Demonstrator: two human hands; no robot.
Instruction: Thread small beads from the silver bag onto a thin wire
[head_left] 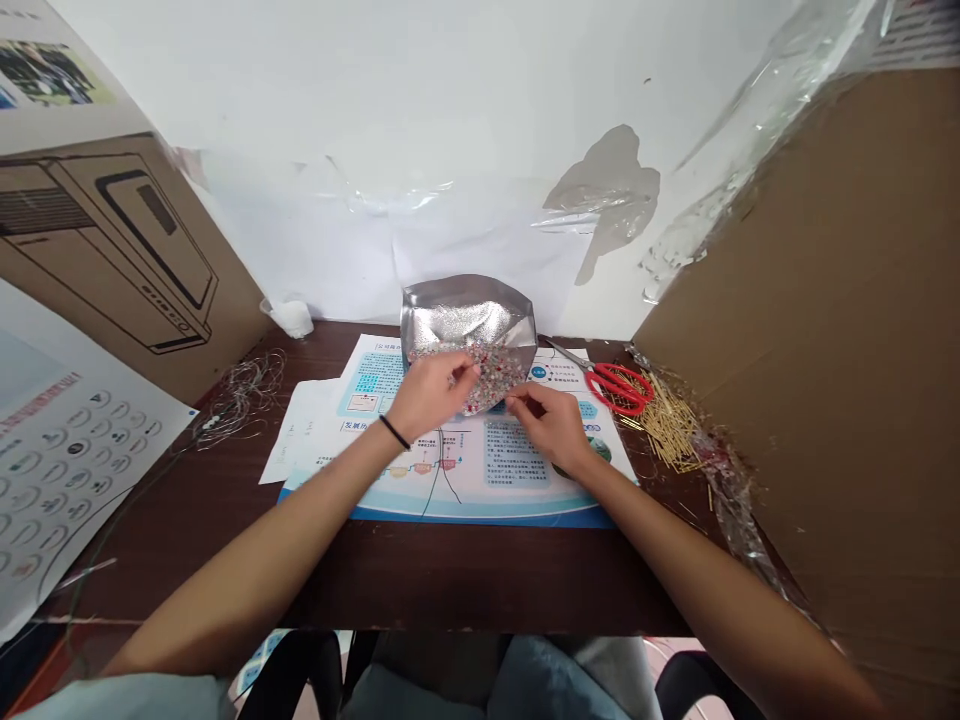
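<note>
My left hand [431, 395] rests over the near edge of a heap of mixed coloured beads [491, 378], which spills from the mouth of a silver foil bag [465, 312]. My right hand [544, 425] is just right of the heap, its fingertips pinched close together at the bead edge. Whatever lies between the fingertips of either hand is too small to see. A thin black wire [442, 480] runs up the printed blue-and-white sheet [517, 455] and disappears beneath my left hand.
Red-handled scissors [619, 388] and a scatter of brass pins [664, 425] lie to the right on the dark wooden table [480, 580]. Tangled fine wire [244, 395] and white papers [300, 430] lie left. Cardboard panels [810, 330] stand at the right side.
</note>
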